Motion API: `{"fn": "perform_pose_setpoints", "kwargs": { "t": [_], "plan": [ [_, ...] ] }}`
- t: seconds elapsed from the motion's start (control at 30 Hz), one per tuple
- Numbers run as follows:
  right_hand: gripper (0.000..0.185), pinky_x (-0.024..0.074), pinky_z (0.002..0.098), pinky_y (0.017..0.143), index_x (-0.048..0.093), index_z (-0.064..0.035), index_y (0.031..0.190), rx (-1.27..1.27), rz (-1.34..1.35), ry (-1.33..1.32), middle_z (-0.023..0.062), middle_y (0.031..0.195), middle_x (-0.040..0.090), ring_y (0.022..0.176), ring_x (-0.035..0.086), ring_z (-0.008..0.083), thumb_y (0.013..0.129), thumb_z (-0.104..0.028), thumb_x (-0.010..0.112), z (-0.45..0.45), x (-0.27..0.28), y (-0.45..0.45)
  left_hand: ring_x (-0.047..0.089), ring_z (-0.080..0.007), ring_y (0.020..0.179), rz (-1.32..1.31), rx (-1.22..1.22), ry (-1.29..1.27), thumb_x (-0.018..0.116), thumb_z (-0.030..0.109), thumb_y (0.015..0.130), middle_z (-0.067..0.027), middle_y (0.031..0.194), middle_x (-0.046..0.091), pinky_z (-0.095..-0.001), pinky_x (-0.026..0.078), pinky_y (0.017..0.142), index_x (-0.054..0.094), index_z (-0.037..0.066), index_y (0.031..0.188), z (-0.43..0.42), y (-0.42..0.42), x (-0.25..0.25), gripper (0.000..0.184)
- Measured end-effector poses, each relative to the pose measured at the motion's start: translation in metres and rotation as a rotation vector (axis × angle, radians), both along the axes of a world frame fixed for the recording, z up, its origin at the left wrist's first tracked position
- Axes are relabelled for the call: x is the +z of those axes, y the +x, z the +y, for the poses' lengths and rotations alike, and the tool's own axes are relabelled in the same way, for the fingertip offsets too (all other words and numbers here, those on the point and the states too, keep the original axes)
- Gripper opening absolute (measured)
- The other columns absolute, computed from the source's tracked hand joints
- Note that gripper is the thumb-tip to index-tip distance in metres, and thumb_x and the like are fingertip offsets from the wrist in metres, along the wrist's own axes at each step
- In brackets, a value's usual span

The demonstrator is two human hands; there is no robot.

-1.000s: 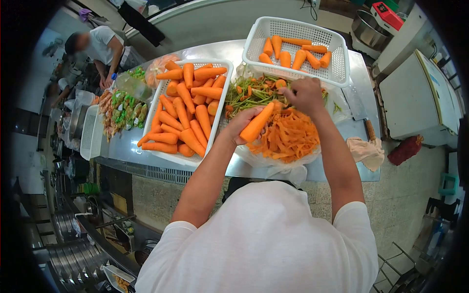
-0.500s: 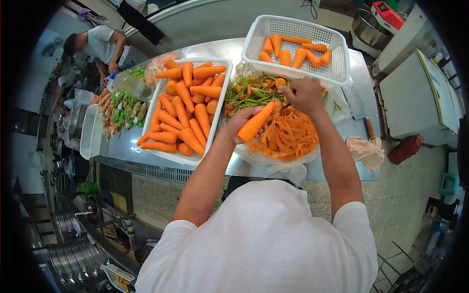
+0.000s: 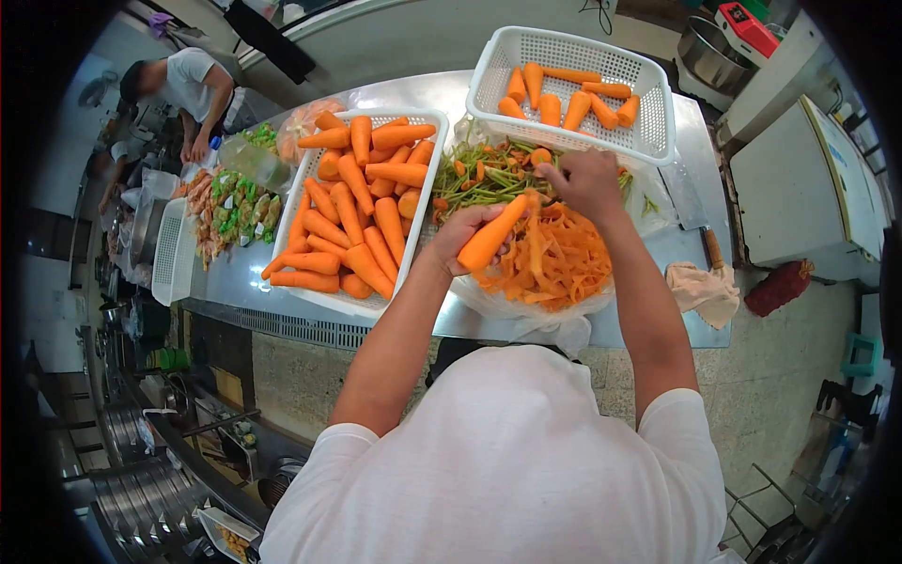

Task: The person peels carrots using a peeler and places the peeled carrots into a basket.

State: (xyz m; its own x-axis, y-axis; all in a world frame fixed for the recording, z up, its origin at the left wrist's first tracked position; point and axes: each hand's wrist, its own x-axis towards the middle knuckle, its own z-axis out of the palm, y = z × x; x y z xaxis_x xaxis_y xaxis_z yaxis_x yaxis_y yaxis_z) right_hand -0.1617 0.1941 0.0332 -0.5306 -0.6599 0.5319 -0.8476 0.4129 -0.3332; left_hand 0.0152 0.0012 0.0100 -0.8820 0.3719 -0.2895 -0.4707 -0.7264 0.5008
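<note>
My left hand (image 3: 463, 239) is closed round a carrot (image 3: 492, 235), its narrow end pointing up and to the right. Just beyond that end, my right hand (image 3: 586, 181) has its fingers curled, and anything in them is hidden. Beneath both hands lies a heap of orange carrot peelings (image 3: 550, 263) on clear plastic. Green carrot tops (image 3: 479, 179) with cut orange ends are piled behind it. To the left, a white basket (image 3: 434, 179) is full of carrots. At the back, another white perforated basket (image 3: 573, 141) has several shorter-looking carrots in it.
A large knife (image 3: 693, 205) lies at the right of the metal table (image 3: 648, 324), near a crumpled cloth (image 3: 703, 293). Green-wrapped bundles (image 3: 242, 202) and a clear bottle (image 3: 254, 164) sit on the left. A co-worker (image 3: 193, 85) stands at the far left.
My hands and the carrot stay in almost the same place. At the far left, the co-worker's hands have come closer together.
</note>
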Motion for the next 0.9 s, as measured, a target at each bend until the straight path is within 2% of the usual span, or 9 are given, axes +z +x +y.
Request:
{"fn": "perform_pose_setpoints", "kwargs": {
  "t": [0.07,0.17,0.23,0.33,0.4,0.5,0.7,0.8,0.9],
  "plan": [
    [0.045,0.0398,0.0422,0.075,0.062,-0.0119,0.057,-0.136,-0.038,0.068,0.0068,0.06,0.06,0.064,0.056,0.0264,0.082,-0.048,0.072,0.001,-0.003,-0.003,0.07,-0.0211,0.075,-0.037,0.083,-0.05,0.045,0.03,0.103,-0.0127,0.096,0.068,-0.0325,0.061,0.061,0.056,0.003,0.127,0.004,0.0,0.003,0.038],
    [0.044,0.0398,0.0418,0.075,0.062,-0.0121,0.056,-0.022,-0.1,-0.009,0.0068,0.06,0.059,0.065,0.056,0.0259,0.08,-0.047,0.074,-0.005,0.015,0.043,0.069,-0.0206,0.075,-0.122,0.202,-0.086,0.045,0.03,0.103,-0.0106,0.093,0.068,-0.0316,0.061,0.062,0.056,0.003,0.129,0.008,-0.003,0.002,0.039],
    [0.042,0.0398,0.0413,0.076,0.062,-0.0123,0.058,0.323,0.047,-0.14,0.0044,0.061,0.059,0.067,0.057,0.0245,0.079,-0.047,0.075,-0.015,0.021,0.075,0.069,-0.0204,0.075,-0.161,0.224,-0.084,0.046,0.03,0.103,-0.0092,0.09,0.067,-0.0312,0.061,0.062,0.057,0.004,0.128,0.012,-0.01,0.004,0.038],
    [0.042,0.0403,0.0404,0.078,0.062,-0.0128,0.06,0.319,0.099,-0.126,0.0031,0.063,0.059,0.07,0.058,0.0234,0.078,-0.048,0.075,-0.021,0.007,0.065,0.067,-0.0186,0.075,-0.292,0.307,-0.153,0.046,0.028,0.102,-0.0068,0.087,0.066,-0.0285,0.058,0.059,0.06,0.005,0.121,0.01,-0.009,0.003,0.033],
    [0.042,0.0407,0.0402,0.078,0.063,-0.0121,0.062,0.267,0.063,-0.06,0.0035,0.065,0.061,0.071,0.058,0.0238,0.08,-0.048,0.074,-0.014,0.011,0.04,0.064,-0.017,0.074,-0.101,0.149,-0.23,0.046,0.026,0.101,-0.0064,0.087,0.066,-0.0277,0.055,0.057,0.061,0.007,0.113,-0.009,-0.007,-0.012,0.027],
    [0.038,0.0396,0.0405,0.078,0.06,-0.0124,0.064,0.196,0.011,-0.064,0.0048,0.066,0.057,0.075,0.058,0.0255,0.083,-0.043,0.072,-0.012,0.012,0.021,0.062,-0.0167,0.072,-0.124,0.156,-0.279,0.047,0.024,0.099,-0.0057,0.087,0.066,-0.0307,0.053,0.058,0.061,0.007,0.11,-0.003,-0.017,-0.007,0.025],
    [0.045,0.0411,0.0444,0.071,0.06,-0.0062,0.065,0.506,-0.347,0.157,0.0099,0.067,0.057,0.073,0.056,0.0313,0.092,-0.042,0.064,-0.016,0.01,0.021,0.062,-0.0193,0.071,-0.138,0.274,-0.335,0.045,0.026,0.099,-0.0048,0.084,0.063,-0.0324,0.057,0.067,0.06,0.007,0.101,0.017,-0.021,0.02,0.024],
    [0.05,0.0433,0.046,0.066,0.064,-0.005,0.065,0.504,-0.244,0.056,0.0139,0.065,0.059,0.067,0.056,0.0356,0.094,-0.046,0.061,-0.015,-0.022,0.029,0.061,-0.0194,0.072,-0.069,0.294,-0.499,0.048,0.029,0.099,-0.0053,0.083,0.061,-0.0332,0.055,0.067,0.061,0.007,0.095,0.005,-0.022,-0.007,0.026],
    [0.052,0.0413,0.0455,0.06,0.061,-0.002,0.065,0.422,-0.396,0.031,0.015,0.065,0.059,0.067,0.057,0.036,0.096,-0.044,0.059,0.008,-0.015,0.028,0.064,-0.0221,0.079,-0.168,0.34,-1.129,0.059,0.027,0.095,-0.0061,0.088,0.065,-0.0373,0.053,0.07,0.065,0.005,0.095,-0.006,-0.026,-0.017,0.022]
  ]
}}
